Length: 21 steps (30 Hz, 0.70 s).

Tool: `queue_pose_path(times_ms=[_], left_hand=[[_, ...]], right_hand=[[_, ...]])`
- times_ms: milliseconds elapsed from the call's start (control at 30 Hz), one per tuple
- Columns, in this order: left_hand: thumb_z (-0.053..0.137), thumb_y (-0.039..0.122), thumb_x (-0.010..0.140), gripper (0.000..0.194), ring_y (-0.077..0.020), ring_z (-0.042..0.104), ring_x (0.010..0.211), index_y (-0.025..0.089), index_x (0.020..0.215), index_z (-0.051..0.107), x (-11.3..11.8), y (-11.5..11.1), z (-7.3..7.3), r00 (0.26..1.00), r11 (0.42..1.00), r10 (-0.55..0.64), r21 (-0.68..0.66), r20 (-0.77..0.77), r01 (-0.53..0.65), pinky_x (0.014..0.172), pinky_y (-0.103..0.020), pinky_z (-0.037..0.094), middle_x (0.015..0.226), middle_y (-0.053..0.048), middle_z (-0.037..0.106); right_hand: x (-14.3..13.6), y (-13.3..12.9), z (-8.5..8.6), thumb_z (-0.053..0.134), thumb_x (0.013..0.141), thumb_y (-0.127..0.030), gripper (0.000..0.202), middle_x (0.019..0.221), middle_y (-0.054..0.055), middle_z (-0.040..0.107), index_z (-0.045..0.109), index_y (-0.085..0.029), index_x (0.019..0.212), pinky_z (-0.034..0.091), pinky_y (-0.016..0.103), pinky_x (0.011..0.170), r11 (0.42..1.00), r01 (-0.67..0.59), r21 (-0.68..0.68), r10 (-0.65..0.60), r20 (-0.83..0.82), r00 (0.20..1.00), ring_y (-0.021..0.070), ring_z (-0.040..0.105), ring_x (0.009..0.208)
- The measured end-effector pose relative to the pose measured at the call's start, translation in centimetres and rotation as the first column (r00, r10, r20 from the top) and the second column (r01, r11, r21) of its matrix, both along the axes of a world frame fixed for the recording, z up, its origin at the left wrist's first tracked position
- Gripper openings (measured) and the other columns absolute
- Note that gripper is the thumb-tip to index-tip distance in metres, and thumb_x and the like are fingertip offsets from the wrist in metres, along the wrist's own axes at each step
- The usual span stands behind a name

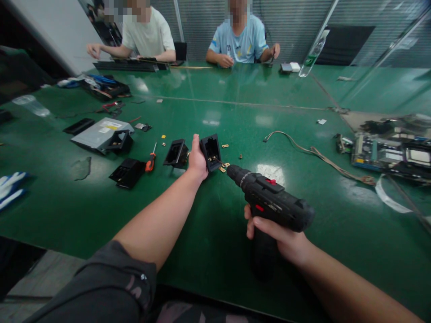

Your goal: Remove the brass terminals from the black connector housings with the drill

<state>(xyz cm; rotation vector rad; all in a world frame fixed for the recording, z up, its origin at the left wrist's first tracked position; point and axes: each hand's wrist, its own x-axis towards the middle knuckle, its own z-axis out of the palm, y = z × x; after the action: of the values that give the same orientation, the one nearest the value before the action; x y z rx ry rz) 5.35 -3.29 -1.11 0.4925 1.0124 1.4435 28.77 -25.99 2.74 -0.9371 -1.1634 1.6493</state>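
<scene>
My left hand (198, 158) grips a black plastic housing (211, 152) by its left side, its hollow turned toward the right. In my right hand (272, 231) is a black cordless drill (269, 195) with red switches. The drill's bit points left and reaches the housing's opening; whether it touches a screw inside I cannot tell. Small brass-coloured plates (222, 168) lie beside the housing, with one more plate (225, 146) behind them. A second black housing (175, 153) stands just left of my left hand. Further left lies an orange-handled screwdriver (151, 162).
A grey metal drive (104, 130), black plastic parts (127, 172) and gloves (13, 186) lie to the left. Circuit boards (387, 150) and a cable (319, 154) are on the right. Across the green table (215, 116) sit two people, near a plastic bottle (313, 56).
</scene>
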Motion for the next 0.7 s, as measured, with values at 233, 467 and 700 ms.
queue_pose_path(times_ms=[233,467,700], left_hand=[[0.085,0.103,0.086,0.084,-0.0518,0.083,0.143,0.025,0.119,0.086,0.39,-0.34,0.47,1.000,1.000,0.003,0.028,-0.010,-0.003,0.113,-0.062,0.072,0.126,-0.019,0.092],[0.081,0.102,0.091,0.079,-0.0476,0.086,0.133,0.026,0.114,0.085,0.06,0.11,-0.04,1.000,1.000,0.010,0.001,0.001,-0.010,0.111,-0.059,0.072,0.113,-0.015,0.091],[0.085,0.103,0.086,0.082,-0.0475,0.087,0.129,0.026,0.113,0.084,0.44,0.09,0.10,0.999,0.999,0.035,0.025,0.025,-0.036,0.107,-0.058,0.072,0.111,-0.015,0.089]], right_hand=[[-0.17,0.04,0.34,0.104,0.102,-0.064,0.036,0.097,0.004,0.083,0.090,-0.032,0.109,0.070,0.042,0.071,1.000,0.001,-0.001,-0.001,-0.017,1.000,0.0241,0.080,0.073],[0.05,0.00,0.14,0.104,0.103,-0.064,0.035,0.096,0.005,0.084,0.092,-0.031,0.110,0.070,0.041,0.072,1.000,-0.005,-0.013,0.005,-0.006,1.000,0.0242,0.082,0.074],[0.05,0.10,-0.29,0.104,0.103,-0.061,0.035,0.098,0.003,0.085,0.090,-0.030,0.112,0.070,0.037,0.071,1.000,0.003,0.012,-0.003,-0.012,1.000,0.0221,0.083,0.073]])
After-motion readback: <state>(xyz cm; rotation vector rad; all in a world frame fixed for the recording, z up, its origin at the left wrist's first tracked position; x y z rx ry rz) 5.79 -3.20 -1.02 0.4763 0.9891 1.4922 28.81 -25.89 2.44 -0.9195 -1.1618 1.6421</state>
